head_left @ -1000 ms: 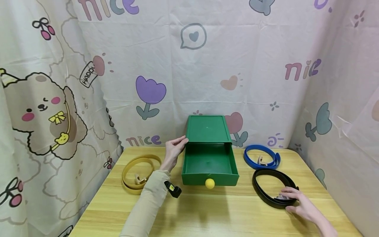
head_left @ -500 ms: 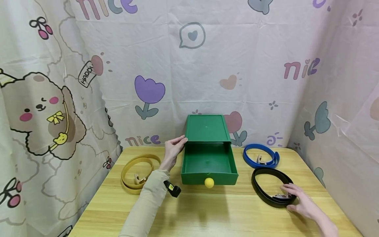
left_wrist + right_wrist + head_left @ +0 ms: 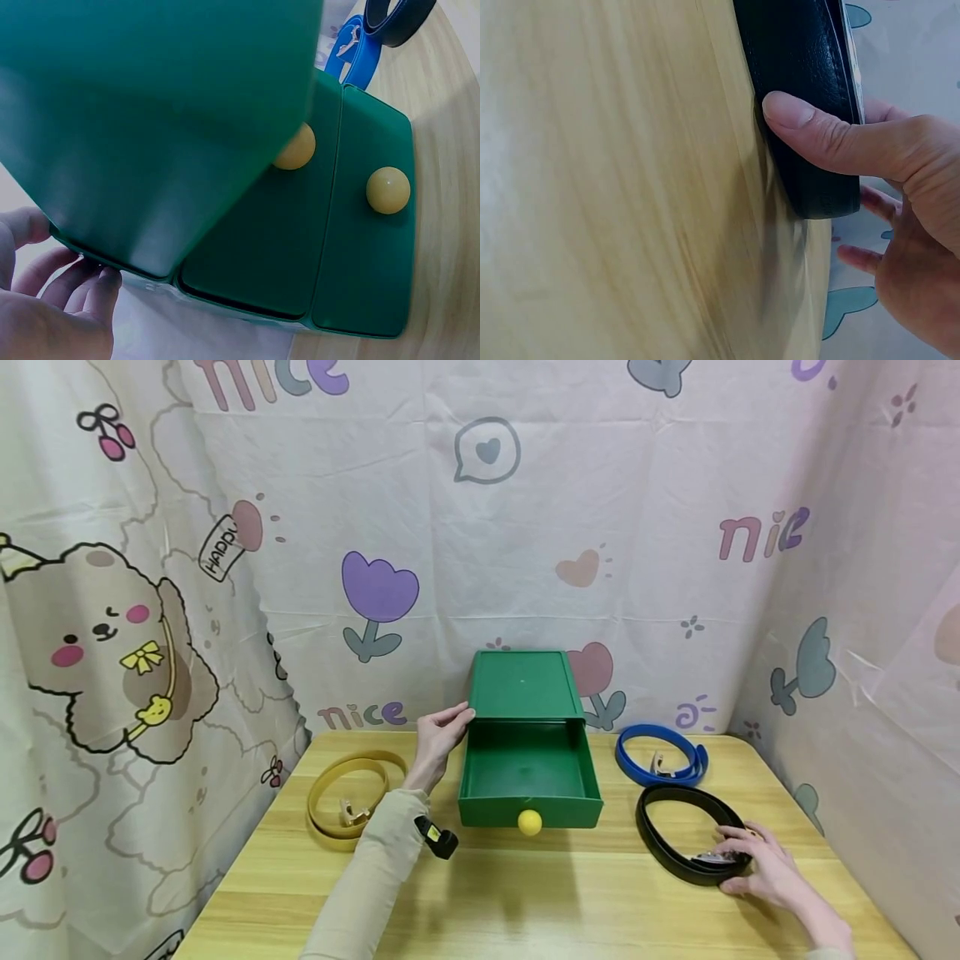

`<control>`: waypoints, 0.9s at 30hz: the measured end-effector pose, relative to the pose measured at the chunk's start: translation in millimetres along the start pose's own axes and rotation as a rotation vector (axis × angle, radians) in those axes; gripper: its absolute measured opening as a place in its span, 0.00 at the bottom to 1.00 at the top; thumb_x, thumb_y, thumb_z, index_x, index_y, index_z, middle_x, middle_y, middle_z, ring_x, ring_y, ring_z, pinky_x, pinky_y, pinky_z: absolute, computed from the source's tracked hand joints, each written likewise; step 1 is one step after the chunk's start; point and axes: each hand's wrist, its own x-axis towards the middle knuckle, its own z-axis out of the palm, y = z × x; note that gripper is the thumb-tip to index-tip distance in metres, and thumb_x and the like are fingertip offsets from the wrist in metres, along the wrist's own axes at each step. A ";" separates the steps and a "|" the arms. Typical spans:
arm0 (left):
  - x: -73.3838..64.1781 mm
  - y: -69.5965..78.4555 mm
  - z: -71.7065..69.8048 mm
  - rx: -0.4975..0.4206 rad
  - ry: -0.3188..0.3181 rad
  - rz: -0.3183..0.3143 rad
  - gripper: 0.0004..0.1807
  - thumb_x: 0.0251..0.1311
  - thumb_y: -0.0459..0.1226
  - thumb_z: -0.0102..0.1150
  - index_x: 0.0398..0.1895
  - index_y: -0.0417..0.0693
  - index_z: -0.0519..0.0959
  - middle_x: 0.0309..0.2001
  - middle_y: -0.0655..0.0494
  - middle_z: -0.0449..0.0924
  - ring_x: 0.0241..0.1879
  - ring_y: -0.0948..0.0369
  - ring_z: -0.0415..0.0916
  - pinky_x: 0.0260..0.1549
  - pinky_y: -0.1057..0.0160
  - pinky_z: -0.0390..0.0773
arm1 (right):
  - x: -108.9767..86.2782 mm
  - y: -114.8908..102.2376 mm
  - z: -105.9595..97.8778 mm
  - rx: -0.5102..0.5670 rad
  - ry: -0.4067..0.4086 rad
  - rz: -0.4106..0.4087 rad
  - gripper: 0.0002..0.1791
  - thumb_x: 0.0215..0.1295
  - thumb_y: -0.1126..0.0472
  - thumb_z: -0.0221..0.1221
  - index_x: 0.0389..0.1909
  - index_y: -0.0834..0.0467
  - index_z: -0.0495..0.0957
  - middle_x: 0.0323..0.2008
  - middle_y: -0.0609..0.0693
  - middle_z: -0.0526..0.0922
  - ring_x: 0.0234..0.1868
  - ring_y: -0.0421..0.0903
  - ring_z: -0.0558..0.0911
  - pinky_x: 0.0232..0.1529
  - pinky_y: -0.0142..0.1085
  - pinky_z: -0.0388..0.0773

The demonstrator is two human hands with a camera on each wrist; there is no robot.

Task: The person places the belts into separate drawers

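In the head view a green plastic drawer cabinet (image 3: 525,683) stands at the back of the table, its top drawer (image 3: 528,813) pulled out and bare inside. My left hand (image 3: 438,742) holds the cabinet's left front corner; the left wrist view shows thumb and fingertips at its edge. A coiled black belt (image 3: 663,850) lies at the right. My right hand (image 3: 763,867) grips its near right side by the silver buckle. In the right wrist view the thumb (image 3: 791,112) lies on the black leather, with the other fingers partly hidden behind it.
A coiled blue belt (image 3: 628,768) lies behind the black one, and a coiled tan belt (image 3: 324,831) lies left of the cabinet. Two lower drawers with yellow knobs (image 3: 388,190) are closed. A printed curtain (image 3: 487,568) hangs behind and beside the wooden table (image 3: 525,902).
My right hand has shifted slightly at the black belt, and its fingers have moved a little over the buckle. The left hand, cabinet and belts stay in place.
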 end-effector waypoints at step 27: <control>0.0 -0.6 -0.1 0.006 -0.002 -0.017 0.18 0.48 0.38 0.64 0.44 0.43 0.80 0.48 0.49 0.79 0.40 0.68 0.77 0.43 0.67 0.76 | 3.2 7.8 12.3 0.093 0.158 -0.252 0.23 0.21 0.58 0.74 0.28 0.53 0.80 0.31 0.49 0.80 0.42 0.24 0.66 0.43 0.10 0.52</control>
